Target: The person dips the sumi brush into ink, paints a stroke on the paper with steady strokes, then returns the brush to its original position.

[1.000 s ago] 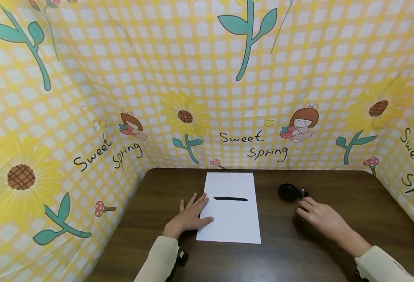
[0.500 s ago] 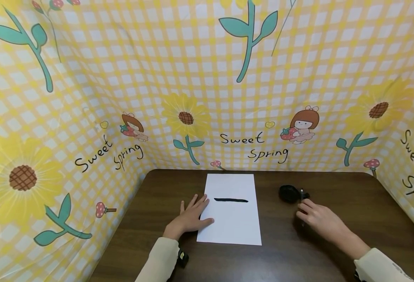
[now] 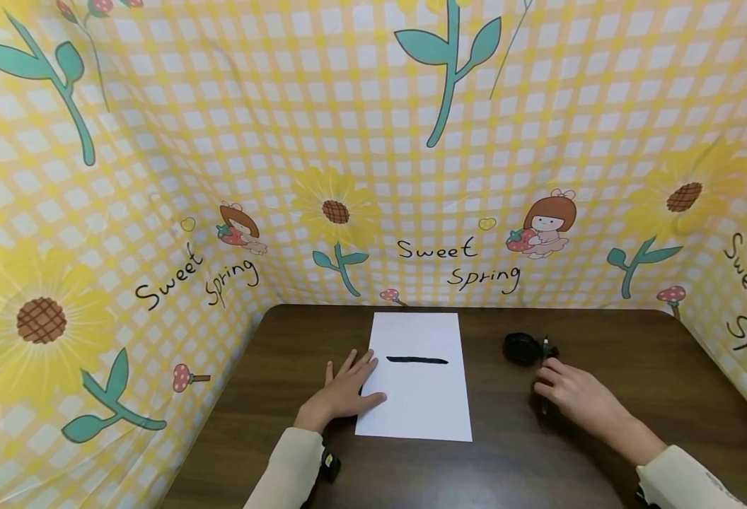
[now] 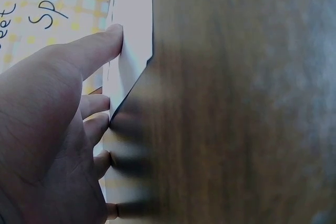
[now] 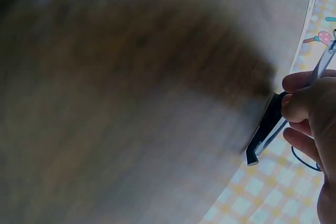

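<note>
My left hand (image 3: 342, 392) lies with fingers spread on the left edge of a white sheet of paper (image 3: 421, 406). A thick black stroke (image 3: 417, 360) runs across the sheet. The left wrist view has the thumb (image 4: 100, 51) on the paper, the other fingertips along its side. My right hand (image 3: 580, 396) is to the right of the sheet, pinching a slim pen-like thing (image 3: 545, 346) between thumb and fingers. Up close, it has a pale, clear-looking barrel (image 5: 321, 65) and a dark part (image 5: 266, 124) at the other end; its exact kind is unclear.
A rounded black object (image 3: 521, 348) with a short stub sits just beyond my right fingers. Brown wooden table (image 3: 271, 353) surrounds the paper. Yellow checked cloth (image 3: 373, 155) hangs behind and at both sides.
Both hands stay in nearly the same place. Below the right fingers, the lower end of the pen-like thing shows slightly more than before. The paper and its stroke have not moved.
</note>
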A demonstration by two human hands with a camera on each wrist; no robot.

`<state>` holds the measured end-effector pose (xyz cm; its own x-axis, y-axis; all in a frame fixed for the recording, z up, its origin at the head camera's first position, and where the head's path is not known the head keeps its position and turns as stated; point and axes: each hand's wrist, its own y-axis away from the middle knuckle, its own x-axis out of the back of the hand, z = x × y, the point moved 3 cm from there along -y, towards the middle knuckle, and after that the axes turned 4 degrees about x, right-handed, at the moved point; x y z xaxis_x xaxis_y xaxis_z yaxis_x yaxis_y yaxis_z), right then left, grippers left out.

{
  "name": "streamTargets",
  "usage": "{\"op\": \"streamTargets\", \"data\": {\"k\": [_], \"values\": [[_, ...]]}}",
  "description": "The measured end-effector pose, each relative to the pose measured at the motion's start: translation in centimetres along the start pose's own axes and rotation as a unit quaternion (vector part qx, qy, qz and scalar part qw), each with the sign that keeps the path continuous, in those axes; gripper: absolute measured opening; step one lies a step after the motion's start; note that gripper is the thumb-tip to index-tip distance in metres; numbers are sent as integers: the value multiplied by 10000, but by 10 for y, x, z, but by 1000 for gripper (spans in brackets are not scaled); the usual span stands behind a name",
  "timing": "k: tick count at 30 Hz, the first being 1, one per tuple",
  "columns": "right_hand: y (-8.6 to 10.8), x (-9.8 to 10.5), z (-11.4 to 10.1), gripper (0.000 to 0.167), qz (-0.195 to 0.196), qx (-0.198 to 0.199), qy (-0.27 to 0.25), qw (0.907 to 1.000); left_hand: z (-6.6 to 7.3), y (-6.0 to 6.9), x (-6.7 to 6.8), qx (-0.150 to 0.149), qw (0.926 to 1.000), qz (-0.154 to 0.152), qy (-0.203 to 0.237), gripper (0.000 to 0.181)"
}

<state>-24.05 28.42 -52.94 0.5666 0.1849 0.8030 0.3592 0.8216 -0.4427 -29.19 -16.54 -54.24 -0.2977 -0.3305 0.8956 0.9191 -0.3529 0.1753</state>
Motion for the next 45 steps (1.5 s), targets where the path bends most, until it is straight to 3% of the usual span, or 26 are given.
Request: {"op": "streamTargets", "data": {"k": [1,5,6,8,13,28,45], "values": [[0,0,0,70,-29,-16,-23,10000,0,0,0,-7,10000,4,2,85],[1,1,1,14,-159,-67,-174,9997,1,0,1,-16,10000,3,0,85],[1,1,1,13,-188,-71,-196,9996,1,0,1,-22,10000,1,9,85],[0,1,1,28,-241,-94,-185,9995,1,0,2,-27,10000,-6,23,85],[-1,3,-2,35,-330,-172,-91,9993,3,1,3,-27,10000,-8,27,86],[0,2,-5,40,-579,-385,-83,9975,3,1,2,34,10000,-20,-57,86],[-1,4,-5,41,-469,-348,-65,9983,2,-1,1,7,9999,-39,-107,85]]}}
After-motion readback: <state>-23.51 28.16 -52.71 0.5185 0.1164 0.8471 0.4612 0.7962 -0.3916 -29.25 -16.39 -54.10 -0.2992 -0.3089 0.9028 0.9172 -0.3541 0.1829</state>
